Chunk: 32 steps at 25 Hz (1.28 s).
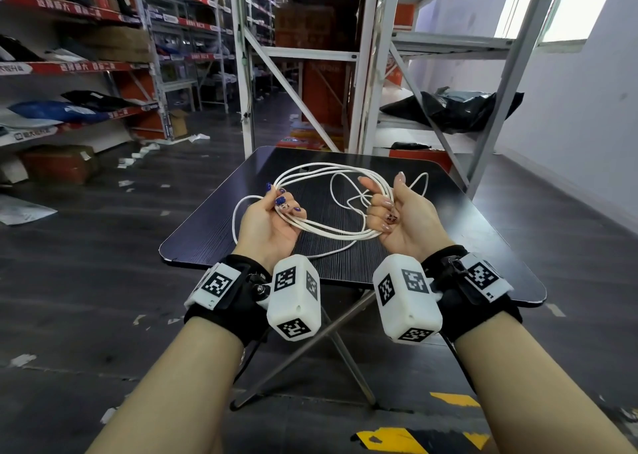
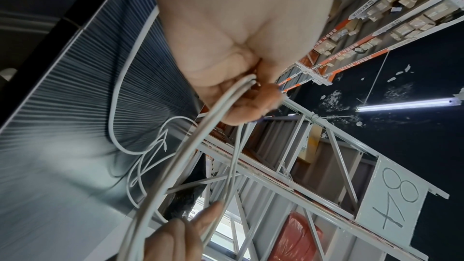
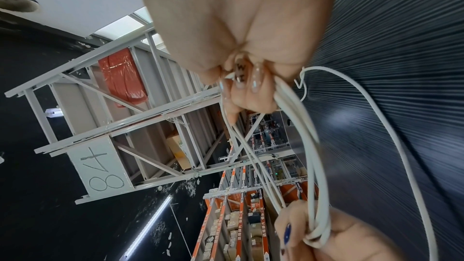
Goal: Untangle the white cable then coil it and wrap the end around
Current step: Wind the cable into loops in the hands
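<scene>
Gripping opposite sides of a loose coil, both hands hold the white cable (image 1: 324, 170) up above the black folding table (image 1: 483, 218). The left hand (image 1: 272, 222), palm up, has its fingers curled over several gathered strands; the left wrist view shows those strands running out of its closed fist (image 2: 226, 51). The right hand (image 1: 397, 212), also palm up, closes its lower fingers round the other side of the bundle, with its thumb and index finger raised. Between the two hands the strands sag in a shallow curve. Beyond the hands the loops arch over the tabletop, and slack lengths trail outside the left hand and behind the right one. White metal shelving (image 1: 303, 53) stands behind the table.
</scene>
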Each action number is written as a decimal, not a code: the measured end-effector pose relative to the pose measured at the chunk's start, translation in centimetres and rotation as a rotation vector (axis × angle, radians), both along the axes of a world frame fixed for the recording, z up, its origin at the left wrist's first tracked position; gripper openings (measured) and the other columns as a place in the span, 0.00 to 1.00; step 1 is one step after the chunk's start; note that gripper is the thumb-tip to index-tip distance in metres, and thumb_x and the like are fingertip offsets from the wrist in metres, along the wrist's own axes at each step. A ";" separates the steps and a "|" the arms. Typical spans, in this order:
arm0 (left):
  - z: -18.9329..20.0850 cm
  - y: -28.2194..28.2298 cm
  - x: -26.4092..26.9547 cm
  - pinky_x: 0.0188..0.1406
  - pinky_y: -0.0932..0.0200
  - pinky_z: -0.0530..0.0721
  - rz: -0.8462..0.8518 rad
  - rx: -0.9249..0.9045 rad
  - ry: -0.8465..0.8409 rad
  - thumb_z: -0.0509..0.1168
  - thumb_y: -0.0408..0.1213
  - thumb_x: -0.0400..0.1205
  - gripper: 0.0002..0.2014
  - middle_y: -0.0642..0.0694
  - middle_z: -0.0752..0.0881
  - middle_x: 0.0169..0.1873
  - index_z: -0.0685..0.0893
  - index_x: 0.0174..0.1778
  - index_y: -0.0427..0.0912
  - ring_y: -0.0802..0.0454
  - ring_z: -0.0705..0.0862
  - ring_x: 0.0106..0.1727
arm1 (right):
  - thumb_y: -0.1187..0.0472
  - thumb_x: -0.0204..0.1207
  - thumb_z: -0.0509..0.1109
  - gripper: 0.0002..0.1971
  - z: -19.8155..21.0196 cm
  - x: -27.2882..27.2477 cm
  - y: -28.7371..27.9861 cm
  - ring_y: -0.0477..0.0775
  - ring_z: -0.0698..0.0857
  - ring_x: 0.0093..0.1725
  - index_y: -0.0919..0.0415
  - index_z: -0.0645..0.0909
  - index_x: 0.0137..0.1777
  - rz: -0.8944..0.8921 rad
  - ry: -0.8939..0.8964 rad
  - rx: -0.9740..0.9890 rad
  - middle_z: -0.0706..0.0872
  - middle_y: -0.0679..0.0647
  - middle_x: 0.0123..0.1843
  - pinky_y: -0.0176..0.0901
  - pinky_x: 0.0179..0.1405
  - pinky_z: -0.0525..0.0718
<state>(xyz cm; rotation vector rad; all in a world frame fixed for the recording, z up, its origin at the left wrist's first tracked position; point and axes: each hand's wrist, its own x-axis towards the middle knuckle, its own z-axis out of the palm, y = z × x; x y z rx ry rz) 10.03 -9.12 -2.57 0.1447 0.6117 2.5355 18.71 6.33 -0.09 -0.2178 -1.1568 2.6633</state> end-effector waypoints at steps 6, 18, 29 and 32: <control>0.0 0.3 0.4 0.16 0.72 0.72 -0.029 -0.201 0.023 0.52 0.41 0.88 0.17 0.54 0.68 0.13 0.73 0.34 0.40 0.62 0.67 0.13 | 0.41 0.85 0.43 0.31 0.4 0.1 0.2 0.42 0.58 0.13 0.64 0.79 0.42 -0.106 0.049 -0.004 0.63 0.46 0.17 0.31 0.13 0.54; 1.5 -0.9 1.0 0.11 0.69 0.54 -0.092 -0.426 0.220 0.50 0.40 0.86 0.20 0.55 0.61 0.13 0.64 0.25 0.46 0.62 0.57 0.11 | 0.64 0.59 0.52 0.08 -0.9 0.4 -1.2 0.45 0.56 0.12 0.59 0.68 0.22 -0.040 -0.080 0.069 0.60 0.47 0.14 0.29 0.13 0.52; 3.2 -3.6 1.0 0.11 0.67 0.52 0.042 -0.544 0.275 0.49 0.38 0.85 0.19 0.56 0.60 0.12 0.61 0.25 0.48 0.62 0.55 0.11 | 0.35 0.82 0.43 0.34 -1.3 -1.6 -3.7 0.45 0.56 0.11 0.57 0.61 0.20 0.002 -0.100 -0.048 0.59 0.48 0.12 0.28 0.12 0.54; 2.8 -2.8 1.1 0.11 0.67 0.51 0.051 -0.524 0.250 0.49 0.38 0.85 0.20 0.56 0.59 0.12 0.61 0.24 0.47 0.61 0.55 0.11 | 0.40 0.82 0.51 0.28 -0.7 -1.3 -2.8 0.45 0.58 0.13 0.58 0.65 0.26 0.007 -0.051 -0.041 0.61 0.48 0.14 0.32 0.13 0.57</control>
